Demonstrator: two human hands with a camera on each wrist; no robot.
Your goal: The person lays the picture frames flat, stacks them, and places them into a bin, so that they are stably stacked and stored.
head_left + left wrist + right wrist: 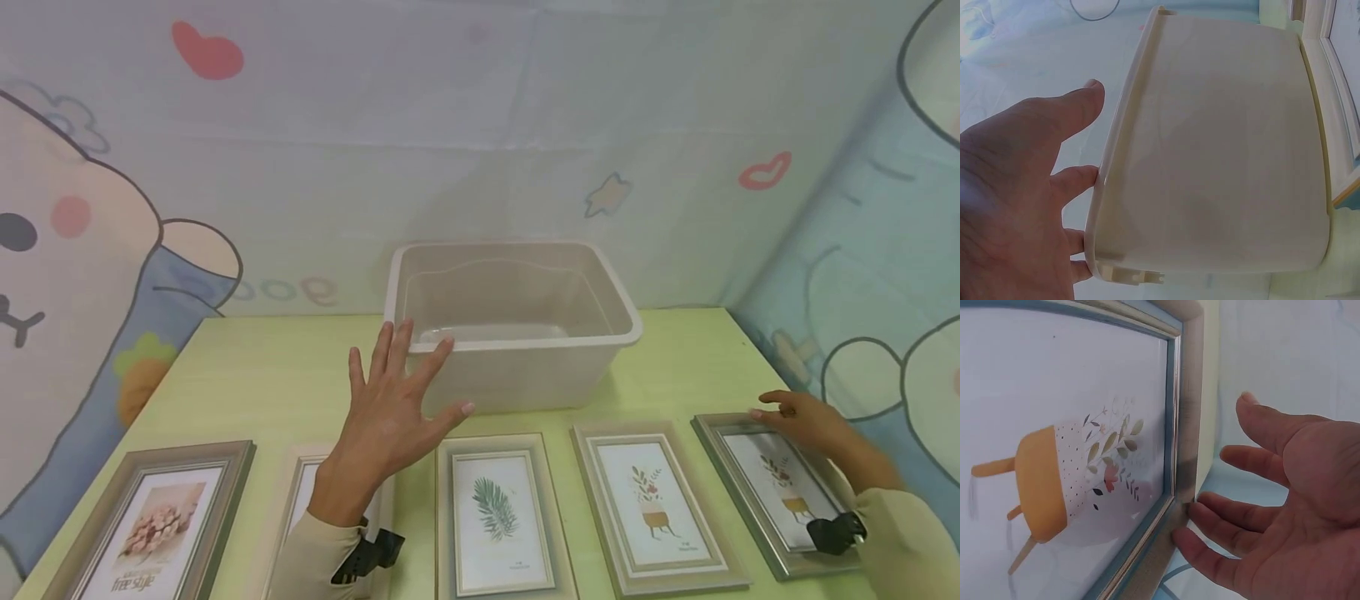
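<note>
Meanwhile, the right hand rests with fingers spread and relaxed against the far end of the rightmost picture frame, whose long axis runs from those fingertips back toward the person along the table. Over by the plastic bin, the left hand hovers with fingers splayed, holding nothing, the bin just beyond its fingertips.

- The left hand and forearm hide most of the second frame.
- The picture's lower edge crops the leftmost frame.
- Its caption print is unreadable.
</note>
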